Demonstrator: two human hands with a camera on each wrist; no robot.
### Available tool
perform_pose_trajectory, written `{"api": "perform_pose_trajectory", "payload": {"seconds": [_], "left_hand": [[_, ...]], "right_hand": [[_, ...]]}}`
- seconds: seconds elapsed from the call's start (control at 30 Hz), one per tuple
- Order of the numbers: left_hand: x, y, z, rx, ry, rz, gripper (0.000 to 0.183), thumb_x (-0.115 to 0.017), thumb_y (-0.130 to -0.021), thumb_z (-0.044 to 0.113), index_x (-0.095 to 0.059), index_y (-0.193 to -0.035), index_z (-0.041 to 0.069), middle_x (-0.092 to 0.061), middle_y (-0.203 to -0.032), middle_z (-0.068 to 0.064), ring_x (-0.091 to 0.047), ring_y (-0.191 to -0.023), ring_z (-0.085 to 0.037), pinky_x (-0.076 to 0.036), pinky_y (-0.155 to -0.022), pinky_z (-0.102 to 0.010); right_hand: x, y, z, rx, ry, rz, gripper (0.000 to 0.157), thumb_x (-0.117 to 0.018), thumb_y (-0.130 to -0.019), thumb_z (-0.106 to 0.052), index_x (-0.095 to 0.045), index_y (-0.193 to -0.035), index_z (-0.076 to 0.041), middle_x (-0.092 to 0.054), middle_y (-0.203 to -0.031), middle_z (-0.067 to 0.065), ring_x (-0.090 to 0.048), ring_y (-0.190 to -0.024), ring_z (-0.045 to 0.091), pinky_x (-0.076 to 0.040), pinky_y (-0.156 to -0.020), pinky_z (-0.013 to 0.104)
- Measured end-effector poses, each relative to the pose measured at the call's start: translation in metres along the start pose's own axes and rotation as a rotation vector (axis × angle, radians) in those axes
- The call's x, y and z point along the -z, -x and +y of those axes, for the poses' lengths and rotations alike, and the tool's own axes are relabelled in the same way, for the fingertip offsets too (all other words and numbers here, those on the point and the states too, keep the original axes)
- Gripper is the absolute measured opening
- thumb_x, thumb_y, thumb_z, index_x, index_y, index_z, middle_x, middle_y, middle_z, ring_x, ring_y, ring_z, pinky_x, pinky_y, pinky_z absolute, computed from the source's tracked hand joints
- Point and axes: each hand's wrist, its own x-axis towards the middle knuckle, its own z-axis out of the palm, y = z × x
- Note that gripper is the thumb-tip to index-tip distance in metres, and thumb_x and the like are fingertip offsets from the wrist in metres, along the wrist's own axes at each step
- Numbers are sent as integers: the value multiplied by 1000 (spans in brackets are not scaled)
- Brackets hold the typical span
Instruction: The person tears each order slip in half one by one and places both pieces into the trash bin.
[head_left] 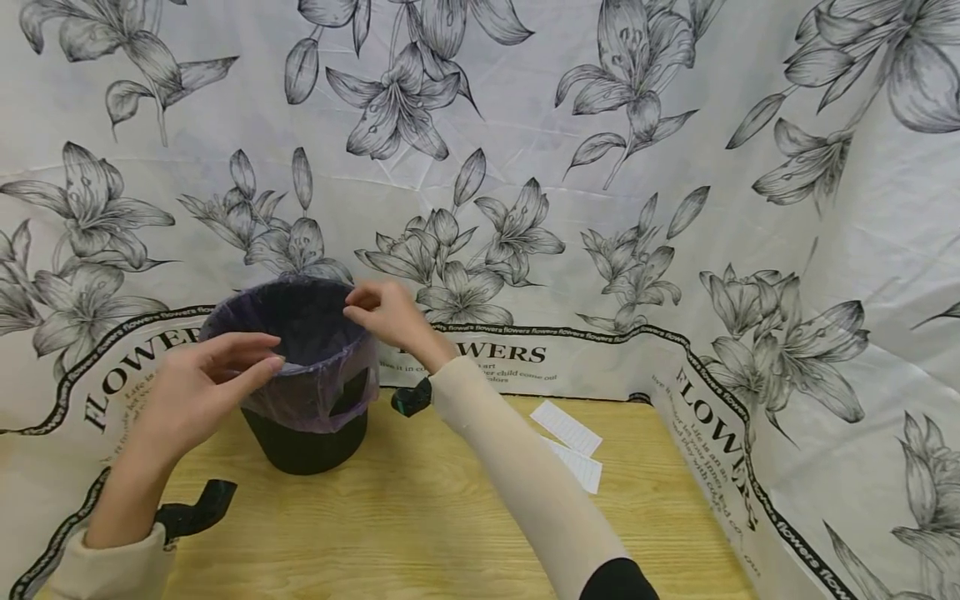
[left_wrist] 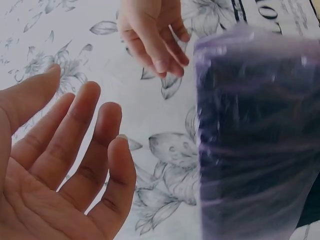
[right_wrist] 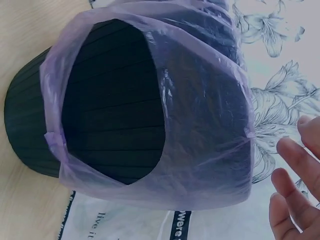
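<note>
A black trash can [head_left: 311, 450] stands upright on the table, lined with a thin purple trash bag [head_left: 307, 400] folded down over its rim. In the right wrist view, a gap in the bag's folded skirt bares the can's ribbed side [right_wrist: 115, 105]. My left hand [head_left: 198, 392] is raised at the near left of the rim, fingers relaxed and holding nothing. At the rim's right side hovers my right hand [head_left: 390, 317], its fingers loosely bent. The left wrist view shows both palms apart from the bag, with nothing in them.
Two white printed paper slips [head_left: 573, 442] lie overlapping on the wooden table [head_left: 420, 517], right of the can. White flower-printed cloth [head_left: 480, 125] hangs behind and along the sides. Dark straps [head_left: 198, 508] stick out at the wrists.
</note>
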Motion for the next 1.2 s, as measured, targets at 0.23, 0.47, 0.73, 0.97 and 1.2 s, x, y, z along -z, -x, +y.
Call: {"api": "perform_pose_trajectory", "payload": {"seconds": [0.23, 0.47, 0.73, 0.97, 1.2], "left_hand": [[-19, 10, 5, -3, 137, 9, 31, -72, -98, 18, -71, -129, 14, -71, -103, 25, -69, -87, 3, -53, -73, -15], [-38, 15, 10, -14, 256, -8, 30, -71, -99, 12, -70, -128, 8, -73, -107, 20, -70, -93, 1, -55, -77, -16], [-64, 19, 11, 7, 370, -69, 30, -71, -99, 12, -69, -127, 5, -75, -109, 5, -71, -94, -6, -58, -77, -23], [-93, 22, 9, 8, 429, -121, 29, -73, -97, 14, -71, -126, 12, -75, -113, -11, -71, -97, -7, -59, -80, -26], [-135, 40, -7, 68, 458, -162, 26, -74, -97, 18, -72, -123, 14, -75, -109, -6, -69, -94, -7, -58, -77, -28]], "right_hand": [[10, 23, 5, 42, 65, 24, 31, -65, -103, -28, -68, -129, -12, -71, -127, 5, -65, -120, 23, -55, -97, 34], [17, 51, 26, 38, 42, 90, 32, -67, -102, -28, -69, -127, -10, -71, -128, 7, -64, -122, 25, -54, -100, 43], [23, 87, 57, -37, 20, 164, 31, -69, -100, -27, -68, -128, -13, -70, -128, 7, -64, -118, 23, -54, -94, 38], [28, 123, 87, -122, -34, 197, 37, -71, -99, -29, -67, -132, -14, -69, -131, 6, -62, -123, 26, -53, -98, 45], [25, 170, 126, -258, -74, 235, 36, -73, -98, -26, -67, -132, -17, -67, -132, 6, -59, -128, 33, -52, -100, 49]]}}
